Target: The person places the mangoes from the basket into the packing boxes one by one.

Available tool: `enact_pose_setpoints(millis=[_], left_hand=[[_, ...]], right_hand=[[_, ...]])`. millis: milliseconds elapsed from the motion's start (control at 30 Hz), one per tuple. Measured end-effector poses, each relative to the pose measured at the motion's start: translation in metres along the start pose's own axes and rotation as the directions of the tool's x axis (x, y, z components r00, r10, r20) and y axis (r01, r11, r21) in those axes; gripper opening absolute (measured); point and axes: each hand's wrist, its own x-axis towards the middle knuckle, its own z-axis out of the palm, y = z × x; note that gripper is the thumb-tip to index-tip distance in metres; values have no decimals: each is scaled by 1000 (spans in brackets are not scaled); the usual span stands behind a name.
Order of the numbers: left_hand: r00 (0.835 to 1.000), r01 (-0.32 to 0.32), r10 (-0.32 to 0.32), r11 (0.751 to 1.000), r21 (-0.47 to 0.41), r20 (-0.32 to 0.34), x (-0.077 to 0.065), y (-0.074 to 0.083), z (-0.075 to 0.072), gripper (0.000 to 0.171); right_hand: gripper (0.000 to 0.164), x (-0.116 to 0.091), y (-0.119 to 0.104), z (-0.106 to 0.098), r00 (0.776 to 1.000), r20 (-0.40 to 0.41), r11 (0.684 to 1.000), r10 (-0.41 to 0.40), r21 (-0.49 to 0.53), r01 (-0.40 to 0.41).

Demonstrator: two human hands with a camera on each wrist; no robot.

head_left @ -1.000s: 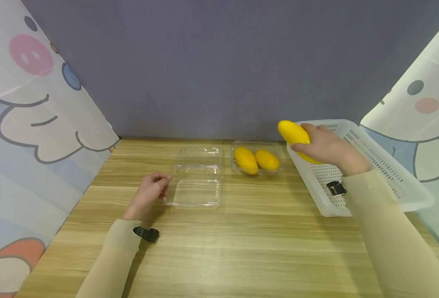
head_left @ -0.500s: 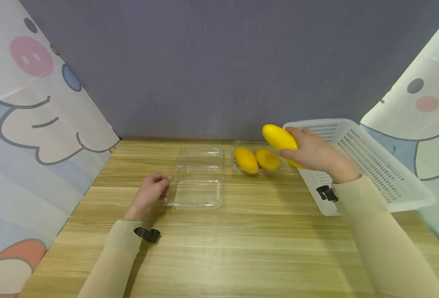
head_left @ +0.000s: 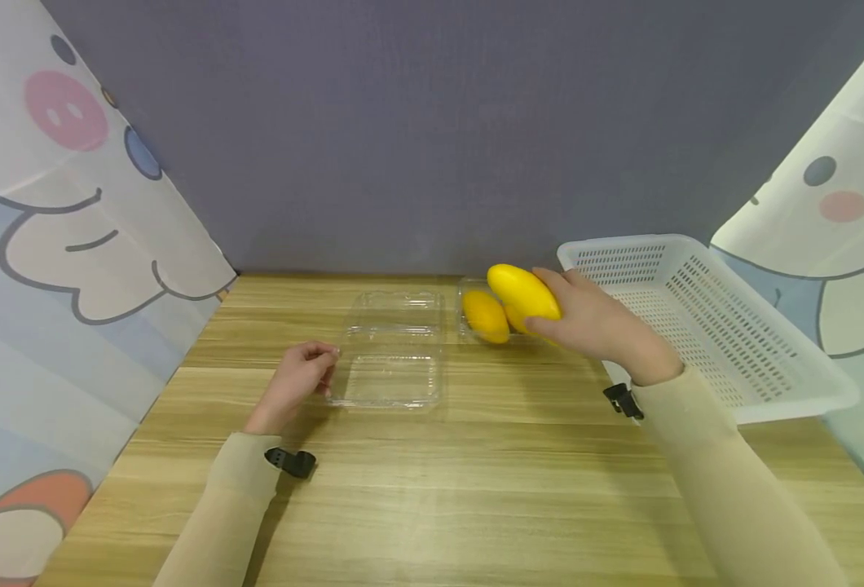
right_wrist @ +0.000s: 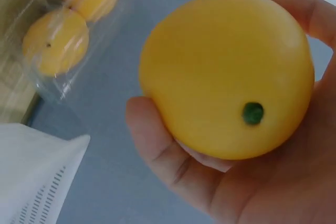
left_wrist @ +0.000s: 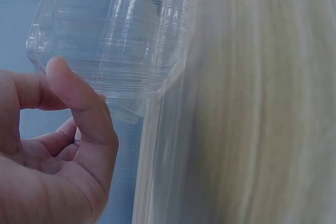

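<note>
My right hand [head_left: 593,322] grips a yellow mango [head_left: 523,291], which shows a small green stem end in the right wrist view. It is raised over a clear plastic box [head_left: 469,284] at the back of the table. Inside that box lie two more mangoes; one mango [head_left: 485,316] is on the left, the other is mostly hidden behind the held one. My left hand [head_left: 298,381] pinches the left edge of a second clear plastic box [head_left: 391,379] between thumb and forefinger. Layered rims of this box [left_wrist: 118,85] show in the left wrist view.
A white perforated basket [head_left: 718,326] stands on the right, partly behind my right forearm. Behind the wooden table [head_left: 432,497] rises a grey panel [head_left: 417,139], with cartoon-printed curtains at both sides.
My right hand has carried the mango leftward and down, from over the basket to over the back box. My left hand stays in place on the second box.
</note>
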Motion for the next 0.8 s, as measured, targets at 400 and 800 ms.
enact_pose_setpoints(millis=[400,800], left_hand=[[1000,5,-5,1000,11,17,-1,-2,-2,36],[1000,17,-17,1000,4,22,-1,-1,-2,36]], right_hand=[[81,5,-12,26,997,-31,997,-75,-14,75],[80,12,-35,52,995,-41,995,-89,-40,87]])
